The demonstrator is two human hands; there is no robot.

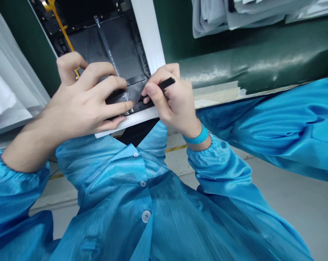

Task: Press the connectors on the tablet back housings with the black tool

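Observation:
An opened tablet-like device shows its dark inside, with a grey flat ribbon cable down its middle and an orange flex cable at the left. My left hand rests over its near end with fingers spread, the index fingertip close to a small connector area. In my right hand are slim black tweezers, pinched between thumb and fingers. Their thin tip points down at the device beside my left index fingertip. Whether the tip grips anything is too small to tell.
The device lies on a white board over a green mat. White wrapping sheets are at the upper right, with more white material at the left. Another person's blue sleeve is close on my right.

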